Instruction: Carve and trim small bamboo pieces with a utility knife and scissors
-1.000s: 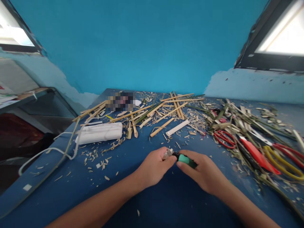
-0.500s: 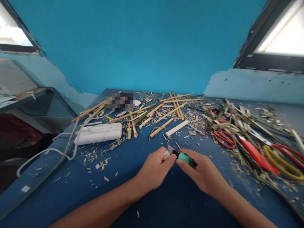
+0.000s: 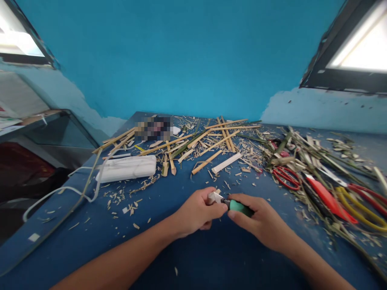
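Note:
In the middle of the head view, my left hand [image 3: 195, 211] is closed around a small pale piece of wood or bamboo [image 3: 211, 197], most of it hidden by the fingers. My right hand [image 3: 261, 213] grips a craft knife [image 3: 238, 207] with a green and black handle. Its short blade lies against the pale piece, and my left thumb presses by the dark neck of the knife. Both hands are low over the near part of the blue table [image 3: 196, 262].
Bamboo strips [image 3: 208, 162] and shavings spread across the back. A white power strip [image 3: 128, 168] with its cable lies left. On the right are red-handled scissors [image 3: 286, 178], a red cutter [image 3: 331, 199], yellow-handled scissors [image 3: 363, 207] and a heap of bamboo scraps.
The knife blade has tipped from pointing upward to lying flatter across the pale piece. My left hand has turned slightly, with more fingers showing below; the grips stay the same.

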`<act>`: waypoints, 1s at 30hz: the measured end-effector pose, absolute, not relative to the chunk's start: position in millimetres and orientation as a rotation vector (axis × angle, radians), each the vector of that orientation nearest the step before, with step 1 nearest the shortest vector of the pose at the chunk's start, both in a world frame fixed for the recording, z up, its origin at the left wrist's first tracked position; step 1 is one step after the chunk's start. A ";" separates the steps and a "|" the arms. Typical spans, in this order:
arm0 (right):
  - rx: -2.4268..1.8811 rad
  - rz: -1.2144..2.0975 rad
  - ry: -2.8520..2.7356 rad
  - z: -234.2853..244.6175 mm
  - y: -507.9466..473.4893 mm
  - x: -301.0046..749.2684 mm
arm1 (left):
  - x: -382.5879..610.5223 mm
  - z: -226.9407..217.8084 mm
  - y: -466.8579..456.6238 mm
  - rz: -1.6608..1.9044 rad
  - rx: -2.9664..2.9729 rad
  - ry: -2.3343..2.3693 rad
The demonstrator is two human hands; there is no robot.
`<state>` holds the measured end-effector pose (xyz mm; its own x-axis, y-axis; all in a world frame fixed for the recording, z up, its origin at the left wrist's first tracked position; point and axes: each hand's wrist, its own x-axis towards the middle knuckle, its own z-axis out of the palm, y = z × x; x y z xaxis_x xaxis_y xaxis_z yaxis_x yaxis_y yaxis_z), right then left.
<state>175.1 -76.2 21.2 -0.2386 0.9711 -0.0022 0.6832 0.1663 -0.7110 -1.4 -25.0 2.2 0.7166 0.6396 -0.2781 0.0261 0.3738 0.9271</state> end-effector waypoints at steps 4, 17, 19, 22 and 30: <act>-1.573 0.802 -2.001 20.7 -77.5 174.7 | -2.6 2.8 -23.6 0.418 1.113 0.678; -1.699 0.544 -1.964 4.4 -77.5 175.3 | 1.9 -4.1 -27.1 0.537 1.107 0.822; -1.703 0.514 -1.967 3.3 -77.2 175.4 | 2.3 -3.6 -27.9 0.546 1.112 0.839; -1.708 0.474 -1.950 2.6 -76.6 175.7 | 2.4 -2.3 -28.9 0.563 1.134 0.870; -1.731 0.620 -1.857 10.1 -73.6 177.3 | 3.1 -0.8 -28.0 0.607 0.923 0.714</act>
<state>177.3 -73.6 10.1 -0.0459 0.9968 0.0653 0.7579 0.0773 -0.6478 3.1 -28.0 -0.8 0.6203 0.7315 -0.2830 -0.1618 0.4724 0.8664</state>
